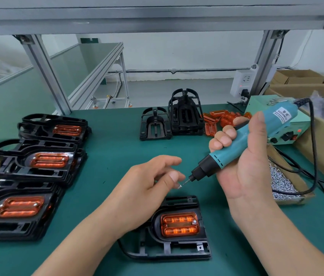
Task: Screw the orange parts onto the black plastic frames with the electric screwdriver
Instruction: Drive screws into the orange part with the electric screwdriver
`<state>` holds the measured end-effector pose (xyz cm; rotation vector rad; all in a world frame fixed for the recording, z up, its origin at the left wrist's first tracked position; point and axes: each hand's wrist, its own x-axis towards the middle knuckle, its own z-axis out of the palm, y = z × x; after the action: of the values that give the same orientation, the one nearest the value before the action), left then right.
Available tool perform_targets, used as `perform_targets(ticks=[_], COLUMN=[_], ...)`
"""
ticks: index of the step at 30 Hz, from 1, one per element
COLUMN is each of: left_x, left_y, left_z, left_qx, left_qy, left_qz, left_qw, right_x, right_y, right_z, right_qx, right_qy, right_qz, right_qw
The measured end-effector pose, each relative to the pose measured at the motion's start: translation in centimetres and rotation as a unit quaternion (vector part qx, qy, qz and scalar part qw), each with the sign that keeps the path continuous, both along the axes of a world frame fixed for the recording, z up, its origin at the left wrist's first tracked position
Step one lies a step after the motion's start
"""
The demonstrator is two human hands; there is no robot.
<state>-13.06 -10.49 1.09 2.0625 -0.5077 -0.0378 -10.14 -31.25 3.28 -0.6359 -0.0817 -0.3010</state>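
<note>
Loading a screw onto the screwdriver tip
Right hand [242, 156] is gripping the teal screwdriver [244, 142]; left hand [147, 186] is pinching a tiny, blurred screw [179, 186], partly covering the black frame [169, 236].

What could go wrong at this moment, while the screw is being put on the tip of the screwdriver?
The small screw is held only at the fingertips of the left hand above the frame, so it may slip off. The bit of the electric screwdriver points at those fingers and could hurt them if triggered. Its cable might snag the box of screws.
</note>
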Motion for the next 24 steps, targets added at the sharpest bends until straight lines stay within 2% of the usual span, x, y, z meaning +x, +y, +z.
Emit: perform_targets(ticks=[3, 7, 9, 15, 24], left_x=[0.8, 1.3, 1.2, 1.1, 1.5], left_y=[1.6, 3.4, 3.7, 3.4, 3.6], left_z=[0.9, 1.5, 1.7, 1.7, 1.5], left_qx=[0.092, 0.236, 0.273, 0.304, 0.268], left_qy=[-0.031, 0.024, 0.053, 0.060, 0.087], left_qz=[0.031, -0.019, -0.038, -0.064, -0.099], left_qw=[0.995, 0.971, 0.960, 0.948, 0.954], right_x=[-0.1, -0.5, -0.7, -1.3, -1.8], right_y=[0.1, 0.8, 1.2, 2.2, 3.3], right_z=[0.0, -0.2, -0.3, -0.4, -0.8], right_qx=[-0.005, -0.027, -0.042, -0.082, -0.146], right_qy=[-0.009, -0.019, -0.023, -0.036, -0.073], right_qz=[0.027, 0.071, 0.088, 0.110, 0.162], right_qw=[1.000, 0.997, 0.995, 0.990, 0.973])
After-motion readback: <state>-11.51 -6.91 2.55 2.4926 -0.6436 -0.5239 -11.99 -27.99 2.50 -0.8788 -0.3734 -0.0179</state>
